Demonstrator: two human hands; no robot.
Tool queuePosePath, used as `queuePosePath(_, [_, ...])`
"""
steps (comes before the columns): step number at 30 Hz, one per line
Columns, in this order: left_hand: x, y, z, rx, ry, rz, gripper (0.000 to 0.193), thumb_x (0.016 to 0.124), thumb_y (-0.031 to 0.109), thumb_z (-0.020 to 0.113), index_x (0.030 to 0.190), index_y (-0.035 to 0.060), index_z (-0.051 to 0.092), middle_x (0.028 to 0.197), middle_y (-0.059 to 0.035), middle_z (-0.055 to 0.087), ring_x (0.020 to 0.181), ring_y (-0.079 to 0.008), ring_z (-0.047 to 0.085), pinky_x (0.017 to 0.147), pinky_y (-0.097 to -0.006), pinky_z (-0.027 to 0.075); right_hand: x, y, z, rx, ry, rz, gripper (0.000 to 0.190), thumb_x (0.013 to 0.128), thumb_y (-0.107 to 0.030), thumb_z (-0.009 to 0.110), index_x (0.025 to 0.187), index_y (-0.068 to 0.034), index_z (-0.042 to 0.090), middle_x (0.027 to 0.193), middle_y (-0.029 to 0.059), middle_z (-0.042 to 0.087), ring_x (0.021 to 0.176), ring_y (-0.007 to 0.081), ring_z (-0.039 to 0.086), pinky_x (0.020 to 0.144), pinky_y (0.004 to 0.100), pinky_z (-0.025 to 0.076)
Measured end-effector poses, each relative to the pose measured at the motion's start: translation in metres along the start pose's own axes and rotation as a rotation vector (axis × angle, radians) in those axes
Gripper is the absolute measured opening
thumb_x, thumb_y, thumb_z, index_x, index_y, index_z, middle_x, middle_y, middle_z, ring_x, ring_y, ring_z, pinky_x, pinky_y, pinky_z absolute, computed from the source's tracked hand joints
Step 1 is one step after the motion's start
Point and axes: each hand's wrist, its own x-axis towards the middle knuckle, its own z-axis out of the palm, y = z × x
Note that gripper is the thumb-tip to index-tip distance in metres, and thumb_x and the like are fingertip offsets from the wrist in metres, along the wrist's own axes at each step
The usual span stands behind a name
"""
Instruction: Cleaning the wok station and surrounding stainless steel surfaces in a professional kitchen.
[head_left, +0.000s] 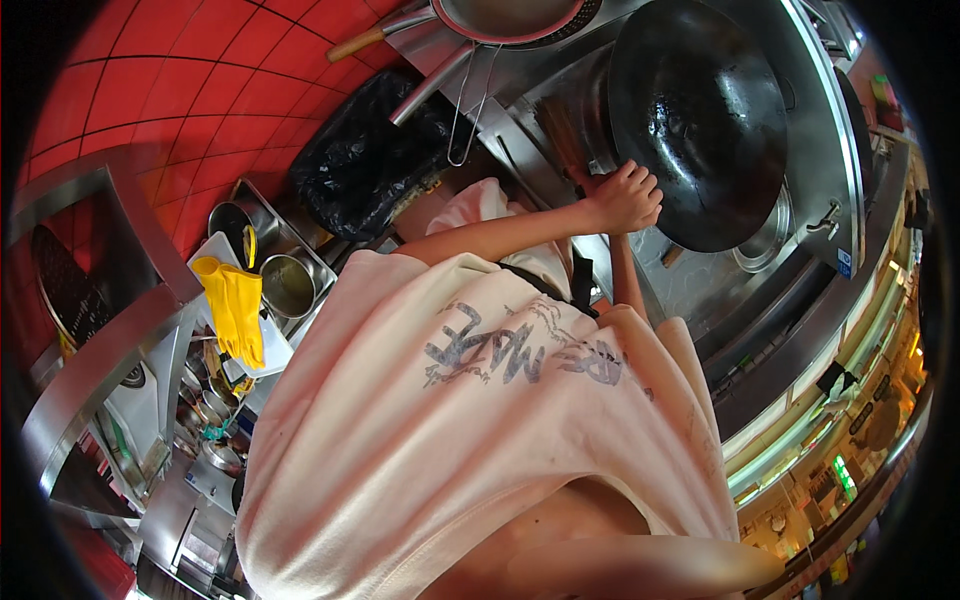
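Note:
A large black wok (697, 127) stands tilted over the stainless steel range, its wet inside catching the light. My left hand (626, 199) is closed at the wok's near left rim, its fingers curled; the exact grip is hidden. Below and behind it, my right forearm rises to my right hand (589, 181), mostly covered by my left wrist. That hand is at the lower end of a bamboo wok brush (559, 131), whose bristles spread up and left, beside the wok. Under the wok, a round metal pan or lid (765, 240) shows partly.
A strainer with a red rim (510, 19) and long handles lies at the top. A bin lined with a black bag (375, 157) stands left, near red tiles. Yellow rubber gloves (232, 307) and metal pots (289, 285) sit farther left. A tap (823, 219) is right.

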Motion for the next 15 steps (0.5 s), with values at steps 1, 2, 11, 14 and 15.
queuePosePath(1, [0.0,0.0,0.0,-0.004,-0.007,0.007,0.023,0.081,0.03,0.06,0.071,0.0101,0.053,0.076,-0.0096,0.054,0.078,-0.0266,0.054,0.081,-0.0407,0.041,-0.003,0.004,0.0,0.004,-0.006,0.004,0.05,0.09,-0.051,0.053,0.099,-0.003,0.064,0.094,0.0214,0.068,0.087,0.0404,0.065,0.075,0.048,0.049])
queuePosePath(2, [0.001,0.0,0.0,-0.003,-0.007,0.004,0.023,0.081,0.03,0.06,0.071,0.0101,0.053,0.076,-0.0096,0.054,0.078,-0.0266,0.054,0.081,-0.0407,0.041,-0.007,0.004,-0.001,0.007,-0.015,0.001,0.05,0.09,-0.051,0.053,0.099,-0.003,0.064,0.094,0.0215,0.068,0.087,0.0404,0.065,0.075,0.0481,0.049])
queuePosePath(11, [0.001,-0.001,0.005,-0.041,0.06,0.05,0.022,0.081,0.029,0.06,0.072,0.0094,0.054,0.076,-0.01,0.054,0.079,-0.0266,0.052,0.081,-0.0417,0.041,-0.071,0.045,-0.003,-0.078,-0.135,0.085,0.049,0.089,-0.05,0.055,0.106,-0.005,0.062,0.105,0.0239,0.065,0.086,0.0422,0.064,0.071,0.0521,0.049])
queuePosePath(14, [0.0,-0.007,0.0,-0.057,0.004,0.054,0.021,0.081,0.028,0.06,0.073,0.0088,0.055,0.076,-0.0104,0.054,0.08,-0.027,0.052,0.081,-0.0419,0.041,-0.085,0.039,-0.02,0.045,0.033,0.131,0.061,0.087,-0.06,0.053,0.084,0.0,0.064,0.079,0.0241,0.067,0.076,0.041,0.067,0.065,0.0535,0.05])
queuePosePath(15, [0.001,-0.006,-0.002,-0.02,-0.008,0.07,0.021,0.081,0.028,0.059,0.074,0.0084,0.056,0.077,-0.0107,0.054,0.081,-0.0273,0.052,0.082,-0.0419,0.041,-0.082,0.035,-0.023,0.057,0.072,0.088,0.058,0.086,-0.058,0.056,0.088,-0.001,0.063,0.077,0.0225,0.067,0.073,0.0397,0.067,0.063,0.0522,0.05])
